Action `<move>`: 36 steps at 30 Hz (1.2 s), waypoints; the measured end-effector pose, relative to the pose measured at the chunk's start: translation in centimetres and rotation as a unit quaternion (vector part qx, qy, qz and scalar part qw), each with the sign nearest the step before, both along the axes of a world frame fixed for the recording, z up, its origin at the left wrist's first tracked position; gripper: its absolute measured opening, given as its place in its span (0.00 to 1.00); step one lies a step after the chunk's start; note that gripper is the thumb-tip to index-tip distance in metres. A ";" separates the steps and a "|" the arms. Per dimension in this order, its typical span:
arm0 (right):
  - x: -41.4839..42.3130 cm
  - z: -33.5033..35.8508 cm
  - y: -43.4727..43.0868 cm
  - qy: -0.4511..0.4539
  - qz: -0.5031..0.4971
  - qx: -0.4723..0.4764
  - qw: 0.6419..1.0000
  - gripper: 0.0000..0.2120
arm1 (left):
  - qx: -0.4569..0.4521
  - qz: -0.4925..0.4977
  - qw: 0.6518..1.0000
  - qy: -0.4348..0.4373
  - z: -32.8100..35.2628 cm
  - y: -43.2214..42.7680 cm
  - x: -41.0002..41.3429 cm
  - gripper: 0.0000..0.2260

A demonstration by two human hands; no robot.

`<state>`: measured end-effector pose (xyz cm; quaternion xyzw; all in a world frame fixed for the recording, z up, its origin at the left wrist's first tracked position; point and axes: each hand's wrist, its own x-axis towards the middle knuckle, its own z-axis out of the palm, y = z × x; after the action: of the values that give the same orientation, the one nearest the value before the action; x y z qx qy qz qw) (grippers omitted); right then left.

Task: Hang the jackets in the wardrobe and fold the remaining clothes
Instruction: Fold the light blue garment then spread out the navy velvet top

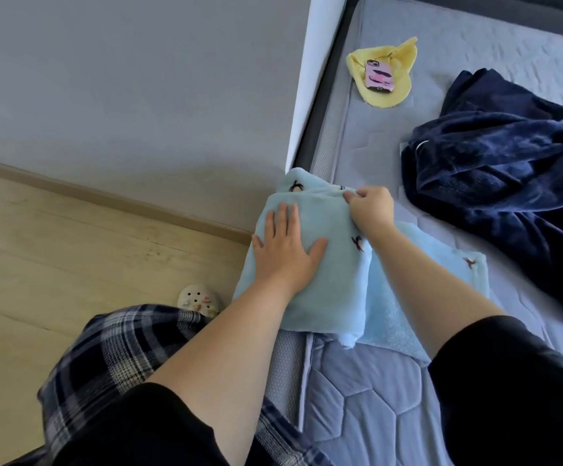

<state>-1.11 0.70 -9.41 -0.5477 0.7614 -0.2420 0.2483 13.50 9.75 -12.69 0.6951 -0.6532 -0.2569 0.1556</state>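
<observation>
Two hands (286,243) — upright fleece (310,264)

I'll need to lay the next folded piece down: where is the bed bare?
Bare mattress lies between the yellow cloth, the navy garment and the light blue garment, and also near the bed's front edge below it. The right side is crowded.

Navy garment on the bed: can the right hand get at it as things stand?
Probably yes. The navy garment lies just beyond the right hand with bare mattress between, but that hand first must release the light blue garment.
</observation>
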 end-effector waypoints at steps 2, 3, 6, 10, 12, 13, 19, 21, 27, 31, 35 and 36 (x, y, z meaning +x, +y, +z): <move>0.8 0.3 0.1 0.064 0.028 -0.017 0.997 0.11 | 0.018 0.008 1.000 -0.004 -0.1 0.1 0.1 0.37; 1.2 0.7 0.0 0.069 0.064 -0.041 0.995 0.04 | 0.022 0.006 1.000 -0.005 -0.2 0.2 0.1 0.37; 2.0 2.2 -0.3 0.062 0.203 -0.114 0.971 0.13 | 0.014 -0.009 1.000 -0.011 -0.3 0.2 0.3 0.36; 2.1 3.0 -0.8 0.098 0.322 -0.029 0.941 0.08 | 0.005 -0.008 1.000 -0.025 -0.5 0.4 0.2 0.35; 1.9 3.3 -1.0 0.147 0.345 -0.028 0.926 0.12 | 0.001 -0.003 1.000 -0.024 -0.6 0.4 0.2 0.35; 1.9 3.5 -0.9 0.179 0.358 -0.029 0.916 0.14 | -0.001 -0.001 1.000 -0.023 -0.6 0.4 0.2 0.35; 2.8 4.1 -0.8 0.224 0.357 0.036 0.906 0.19 | 0.003 0.002 1.000 -0.020 -0.5 0.5 0.2 0.35; 3.2 4.1 -1.0 0.193 0.348 0.031 0.917 0.15 | 0.008 0.002 1.000 -0.017 -0.4 0.4 0.4 0.36; 4.6 4.0 -1.9 0.201 0.351 0.092 0.910 0.18 | 0.021 0.006 1.000 0.003 -0.4 0.5 0.6 0.37; 4.6 3.4 -2.4 0.145 0.297 0.103 0.938 0.17 | 0.035 0.021 0.999 0.025 -0.7 0.4 0.9 0.36; 4.4 1.9 -1.3 0.159 0.212 0.009 0.964 0.13 | 0.042 0.013 0.999 0.020 -1.0 0.6 1.1 0.35; 4.4 1.5 -0.6 0.195 0.194 -0.036 0.961 0.13 | 0.039 0.014 0.999 0.020 -1.1 0.6 1.1 0.35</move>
<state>3.33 0.06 -7.94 -0.7305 0.6646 -0.1050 0.1170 14.60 10.39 -13.82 0.7044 -0.6295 -0.2941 0.1450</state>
